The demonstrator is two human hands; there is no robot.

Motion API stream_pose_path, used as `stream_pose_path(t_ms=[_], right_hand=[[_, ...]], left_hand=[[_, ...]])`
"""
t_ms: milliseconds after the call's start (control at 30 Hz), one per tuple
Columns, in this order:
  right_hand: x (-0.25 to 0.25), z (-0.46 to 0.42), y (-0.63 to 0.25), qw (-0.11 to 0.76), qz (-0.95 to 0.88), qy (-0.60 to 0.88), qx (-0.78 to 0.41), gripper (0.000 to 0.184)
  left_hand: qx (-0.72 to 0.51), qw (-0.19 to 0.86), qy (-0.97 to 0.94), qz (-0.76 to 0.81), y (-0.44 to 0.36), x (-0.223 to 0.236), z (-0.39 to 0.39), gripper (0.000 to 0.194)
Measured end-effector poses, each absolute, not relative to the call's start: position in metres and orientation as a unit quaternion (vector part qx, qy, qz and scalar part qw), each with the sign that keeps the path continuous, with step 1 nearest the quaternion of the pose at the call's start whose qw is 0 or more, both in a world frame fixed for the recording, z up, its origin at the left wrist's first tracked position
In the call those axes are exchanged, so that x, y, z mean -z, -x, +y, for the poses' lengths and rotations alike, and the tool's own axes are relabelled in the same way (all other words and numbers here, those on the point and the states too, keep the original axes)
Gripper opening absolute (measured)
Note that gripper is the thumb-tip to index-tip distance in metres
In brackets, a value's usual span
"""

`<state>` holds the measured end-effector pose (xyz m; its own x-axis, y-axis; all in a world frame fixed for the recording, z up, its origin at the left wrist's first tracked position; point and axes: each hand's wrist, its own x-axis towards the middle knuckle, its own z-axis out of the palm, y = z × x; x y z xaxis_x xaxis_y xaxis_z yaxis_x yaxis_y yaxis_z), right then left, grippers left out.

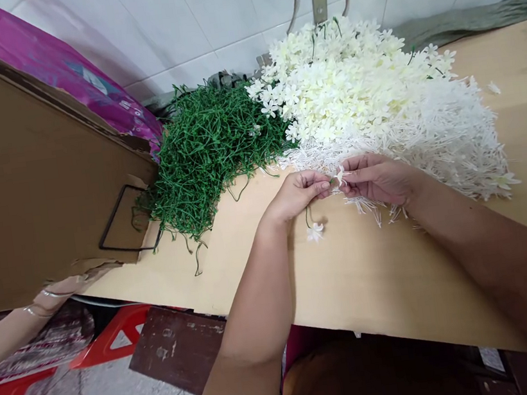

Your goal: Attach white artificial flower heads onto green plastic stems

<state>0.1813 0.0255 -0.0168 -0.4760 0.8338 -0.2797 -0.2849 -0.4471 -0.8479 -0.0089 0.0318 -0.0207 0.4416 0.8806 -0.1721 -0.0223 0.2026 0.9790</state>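
Observation:
My left hand [299, 194] is closed in a pinch on a thin green stem [307, 216] that hangs below it with a white flower [315, 232] at its lower end. My right hand [377, 177] is pinched on a small white flower piece [340, 176] right at the left hand's fingertips. Both hands meet over the wooden table [375, 273], at the front edge of a heap of white plastic flower parts [440, 135]. Behind it lies a pile of cream flowers [339, 77]. A heap of green stems [204, 153] lies to the left.
A large cardboard box [22, 177] with a pink bag [56, 63] on it stands at the left, touching the green heap. Another person's arm with bangles [31, 315] shows at lower left, above red stools [111, 337]. A white tiled wall backs the table.

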Motion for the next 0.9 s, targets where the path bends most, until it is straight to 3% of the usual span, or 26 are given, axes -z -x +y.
stream_pose_path(t_ms=[533,900], right_hand=[[0.012,0.022,-0.174,0.348,-0.384,0.414,-0.748,0.018],[0.012,0.019,-0.165,0.405,-0.388,0.441,-0.701,0.021]], left_hand=[[-0.32,0.644,-0.571,0.396,0.01,0.026,0.037,0.046],[-0.34,0.622,-0.571,0.413,0.007,0.027,0.037,0.034]])
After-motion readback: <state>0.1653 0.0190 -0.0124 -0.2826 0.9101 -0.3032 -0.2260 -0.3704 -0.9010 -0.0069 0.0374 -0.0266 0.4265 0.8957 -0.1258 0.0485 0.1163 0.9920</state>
